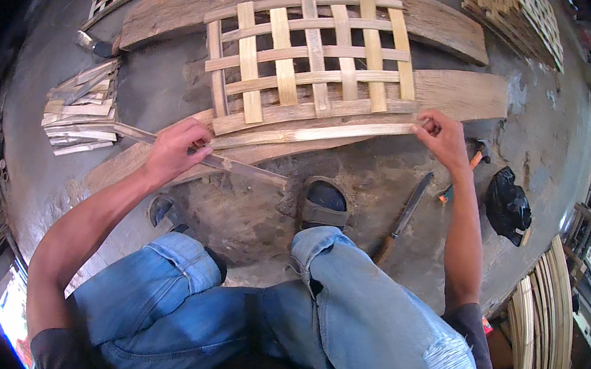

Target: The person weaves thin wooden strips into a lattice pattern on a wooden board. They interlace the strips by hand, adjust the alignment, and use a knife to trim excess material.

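A woven bamboo lattice panel (pixel 312 59) lies across two wooden planks in front of me. Along its near edge runs a pale bamboo strip (pixel 314 134), stretched between my two hands. My left hand (pixel 180 148) has thumb and fingers closed at the strip's left end. At the other end, my right hand (pixel 441 137) pinches the strip between thumb and fingertips, just off the panel's near right corner. A darker bamboo strip (pixel 251 171) slants beneath my left hand; whether that hand also grips it I cannot tell.
A pile of short bamboo pieces (pixel 80 109) is at left. To the right lie a long knife (pixel 413 205), a hammer (pixel 477 158) and a black plastic bag (pixel 508 205). Long bamboo strips (pixel 544 319) lean at lower right. Stacked panels (pixel 513 21) stand at far right. A sandalled foot (pixel 325 205) is close by.
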A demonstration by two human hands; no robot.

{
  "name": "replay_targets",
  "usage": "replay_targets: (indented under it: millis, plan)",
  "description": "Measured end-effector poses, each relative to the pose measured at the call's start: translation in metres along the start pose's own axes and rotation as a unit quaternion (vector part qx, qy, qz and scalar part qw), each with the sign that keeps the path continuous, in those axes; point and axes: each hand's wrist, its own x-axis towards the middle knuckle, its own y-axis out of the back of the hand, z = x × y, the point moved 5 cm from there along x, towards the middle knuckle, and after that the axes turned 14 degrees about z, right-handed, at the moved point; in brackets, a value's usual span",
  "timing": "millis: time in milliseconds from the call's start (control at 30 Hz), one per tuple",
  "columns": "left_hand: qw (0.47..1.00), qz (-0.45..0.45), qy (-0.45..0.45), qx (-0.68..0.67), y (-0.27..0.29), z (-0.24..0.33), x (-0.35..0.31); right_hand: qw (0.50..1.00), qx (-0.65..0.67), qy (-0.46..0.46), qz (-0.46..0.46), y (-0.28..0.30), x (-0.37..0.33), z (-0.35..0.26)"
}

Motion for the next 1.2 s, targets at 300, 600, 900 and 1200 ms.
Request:
replay_targets:
  millis: [300, 600, 900, 1200]
  plan:
    - [1.0, 0.003, -0.028, 0.013, 0.003, 0.011, 0.006, 0.985, -0.003, 0.124, 0.121, -0.006, 0.027, -0.008]
    - [0.994, 0.024, -0.079, 0.069, 0.002, 0.013, 0.003, 0.993, 0.026, -0.049, 0.101, -0.02, 0.032, -0.002]
    - [0.996, 0.022, -0.062, 0.059, -0.001, 0.014, 0.002, 0.967, 0.201, -0.154, -0.002, -0.017, 0.037, 0.012]
    - [0.994, 0.032, -0.07, 0.08, -0.005, 0.009, -0.005, 0.956, 0.211, -0.204, 0.013, 0.0, 0.034, 0.004]
